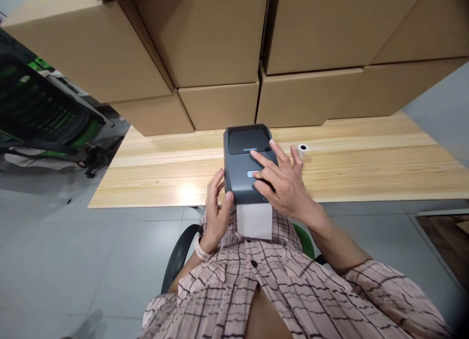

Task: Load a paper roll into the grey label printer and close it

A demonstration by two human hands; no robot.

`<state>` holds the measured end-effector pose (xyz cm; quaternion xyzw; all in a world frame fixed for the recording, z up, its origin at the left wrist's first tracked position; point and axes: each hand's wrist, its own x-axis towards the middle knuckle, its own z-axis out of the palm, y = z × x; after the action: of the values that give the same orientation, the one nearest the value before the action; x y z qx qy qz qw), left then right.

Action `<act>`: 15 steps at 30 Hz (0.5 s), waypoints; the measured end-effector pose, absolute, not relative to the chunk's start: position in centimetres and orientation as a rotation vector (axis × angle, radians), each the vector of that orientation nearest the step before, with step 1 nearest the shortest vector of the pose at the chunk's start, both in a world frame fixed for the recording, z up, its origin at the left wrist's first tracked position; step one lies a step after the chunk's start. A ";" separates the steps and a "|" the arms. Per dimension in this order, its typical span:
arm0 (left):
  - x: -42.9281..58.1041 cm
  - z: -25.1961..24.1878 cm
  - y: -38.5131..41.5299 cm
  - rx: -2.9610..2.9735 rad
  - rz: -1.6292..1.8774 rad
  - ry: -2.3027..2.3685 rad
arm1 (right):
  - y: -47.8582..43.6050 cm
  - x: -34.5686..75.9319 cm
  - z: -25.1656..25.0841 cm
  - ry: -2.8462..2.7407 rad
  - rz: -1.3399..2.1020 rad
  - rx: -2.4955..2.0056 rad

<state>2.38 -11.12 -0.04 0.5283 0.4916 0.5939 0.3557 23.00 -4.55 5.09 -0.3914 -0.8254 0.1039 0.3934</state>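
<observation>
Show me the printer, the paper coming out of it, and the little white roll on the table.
printer (238, 165): head view, grey top panel left of the button.
paper (254, 221): head view, middle of the white strip.
white roll (302, 148): head view, its open top end.

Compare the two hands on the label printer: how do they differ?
The left hand clasps the label printer at its left front corner; the right hand lies on its top. Left fingers curl; right fingers spread, index stretched forward. Only the left wrist wears a watch band. Both touch it.
</observation>
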 end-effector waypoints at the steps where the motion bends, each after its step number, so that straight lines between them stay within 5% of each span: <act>1: 2.4 -0.1 -11.3 1.374 1.533 1.266 | -4.7 23.3 4.5 -2.067 0.281 -0.982; 8: 2.8 -0.7 -11.9 1.374 1.436 1.261 | -6.9 24.1 -2.3 -1.493 0.700 -1.004; 15: 2.6 -0.3 -11.1 1.593 1.489 1.362 | -7.4 23.7 -3.4 -1.555 0.604 -1.085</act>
<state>2.62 -11.05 -0.35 0.5945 0.5083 0.5559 0.2815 23.75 -7.37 -3.41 -0.4572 -0.6556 0.2545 0.5444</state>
